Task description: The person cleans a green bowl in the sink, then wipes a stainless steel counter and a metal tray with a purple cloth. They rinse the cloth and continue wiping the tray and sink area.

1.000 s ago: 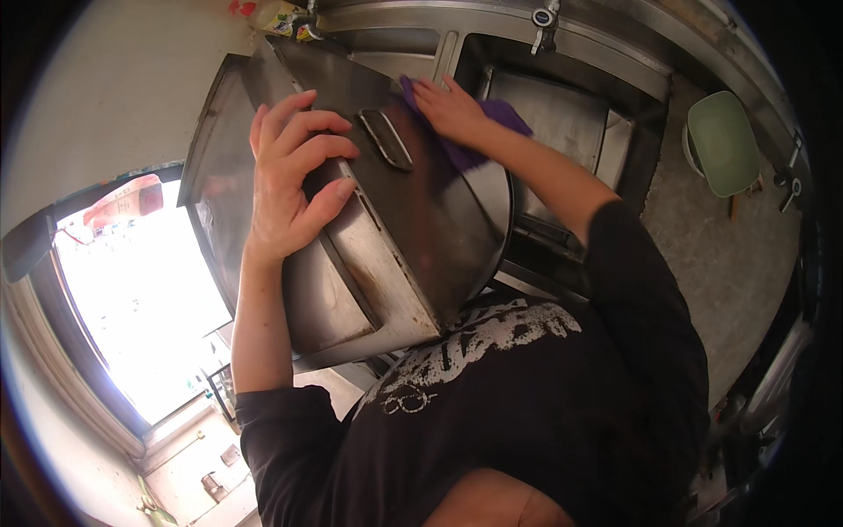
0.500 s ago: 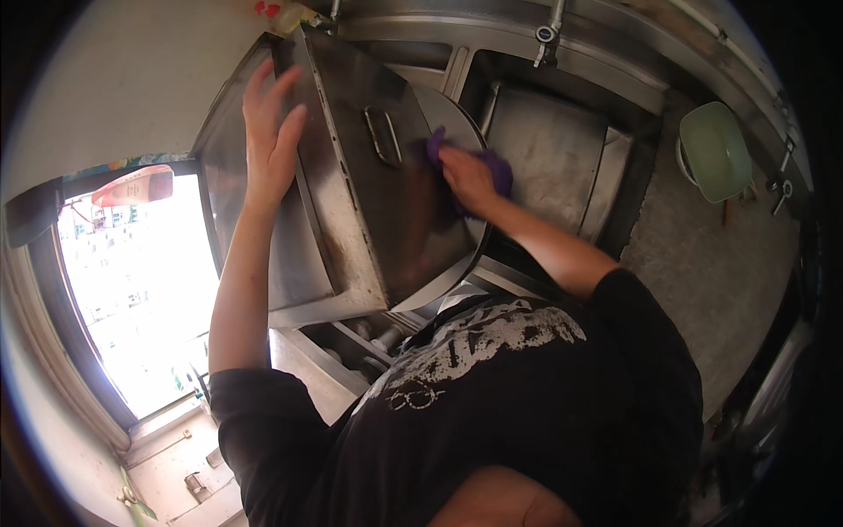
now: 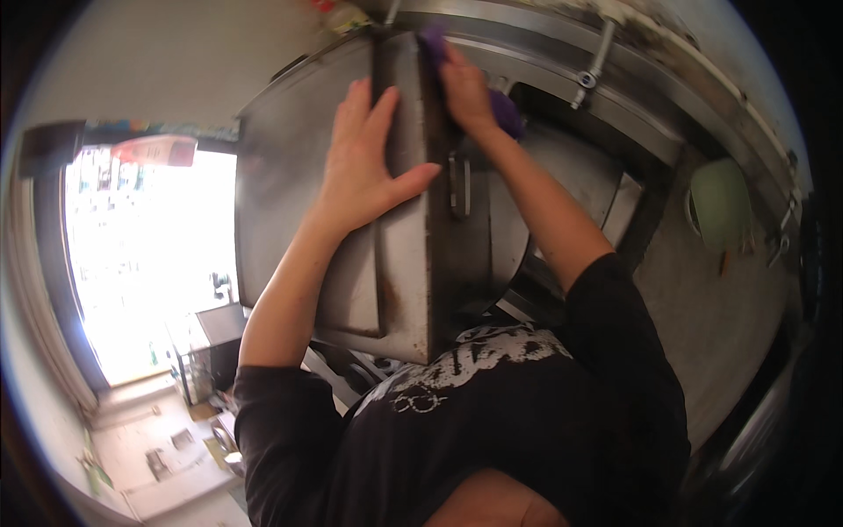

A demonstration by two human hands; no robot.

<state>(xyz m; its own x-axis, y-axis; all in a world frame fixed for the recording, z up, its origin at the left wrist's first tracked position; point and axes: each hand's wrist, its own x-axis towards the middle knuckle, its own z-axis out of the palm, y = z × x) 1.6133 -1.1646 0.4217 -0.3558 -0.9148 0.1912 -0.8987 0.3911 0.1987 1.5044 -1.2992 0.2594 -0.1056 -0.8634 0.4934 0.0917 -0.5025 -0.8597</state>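
Observation:
A large, boxy stainless steel container (image 3: 294, 167) stands tilted in front of me, with a metal handle (image 3: 466, 186) on its right-hand face. My left hand (image 3: 360, 167) lies spread against its upper edge area, fingers pointing away and thumb stretched toward the corner. My right hand (image 3: 467, 90) presses a purple cloth (image 3: 507, 113) to the far part of the face with the handle. Bits of the cloth stick out past the fingertips and on the right of the hand.
A steel sink (image 3: 562, 176) lies right of the container, below a wall tap (image 3: 590, 75). Farther right, a pale green basin (image 3: 722, 204) stands on the grey surface (image 3: 702, 325). A bright window (image 3: 154, 263) is on the left, with a pinkish bag (image 3: 162, 150) hanging at its top.
The container has turned, so its handle face appears narrower. My left hand has come from the air down onto the metal. My right hand has slid the cloth toward the far end.

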